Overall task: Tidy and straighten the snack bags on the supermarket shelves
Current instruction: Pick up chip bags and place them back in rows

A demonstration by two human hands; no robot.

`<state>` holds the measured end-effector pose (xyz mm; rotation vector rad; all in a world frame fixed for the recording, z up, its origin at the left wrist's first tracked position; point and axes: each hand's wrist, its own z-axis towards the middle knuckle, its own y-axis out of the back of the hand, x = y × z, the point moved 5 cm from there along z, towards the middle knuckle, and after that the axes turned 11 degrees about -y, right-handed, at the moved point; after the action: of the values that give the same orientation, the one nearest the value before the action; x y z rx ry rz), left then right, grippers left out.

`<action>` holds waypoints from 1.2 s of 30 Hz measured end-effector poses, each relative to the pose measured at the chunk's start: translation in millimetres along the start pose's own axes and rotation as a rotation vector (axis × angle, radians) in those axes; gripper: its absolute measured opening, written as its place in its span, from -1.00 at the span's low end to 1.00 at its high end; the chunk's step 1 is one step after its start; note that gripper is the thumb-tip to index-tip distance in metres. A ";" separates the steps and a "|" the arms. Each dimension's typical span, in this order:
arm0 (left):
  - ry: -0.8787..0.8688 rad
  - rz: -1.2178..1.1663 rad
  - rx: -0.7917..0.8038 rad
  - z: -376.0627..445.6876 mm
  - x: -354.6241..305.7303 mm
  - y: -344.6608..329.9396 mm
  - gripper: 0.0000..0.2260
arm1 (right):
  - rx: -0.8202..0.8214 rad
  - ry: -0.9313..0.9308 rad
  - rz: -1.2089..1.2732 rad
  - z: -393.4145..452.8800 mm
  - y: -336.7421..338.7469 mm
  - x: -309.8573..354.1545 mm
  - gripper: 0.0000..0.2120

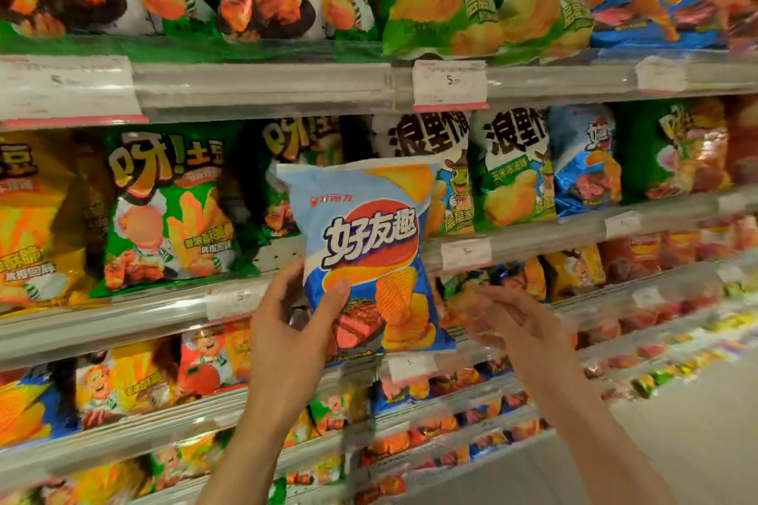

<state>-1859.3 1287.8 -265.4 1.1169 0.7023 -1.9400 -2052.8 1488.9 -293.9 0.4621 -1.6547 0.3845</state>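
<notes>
Snack shelves (262,86); left hand (287,324) grips blue bag (369,250); right hand (512,320) seemingly free.

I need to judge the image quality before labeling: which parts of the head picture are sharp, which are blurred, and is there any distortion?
In the head view, the blue chip bag gripped by the left hand is sharpest; the right hand is motion-smeared; the lower right shelves blur to streaks; the wide lens bends the shelf rails; their clear plastic shows soft glare.
</notes>
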 end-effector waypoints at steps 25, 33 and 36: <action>0.032 0.004 -0.025 -28.9 12.9 -324.1 -0.60 | -0.198 -0.040 -0.047 95.4 336.8 19.7 -0.86; -0.029 -0.061 0.022 23.9 17.8 -431.4 -0.51 | -0.290 0.029 -0.126 167.2 407.7 52.2 -0.89; -0.059 -0.069 0.020 39.3 21.2 -457.2 -0.49 | -0.299 0.084 -0.181 199.3 423.6 68.2 -0.88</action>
<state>-2264.6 1500.9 -229.0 1.0556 0.6997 -2.0337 -2445.5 1748.4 -246.8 0.3617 -1.5430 0.0199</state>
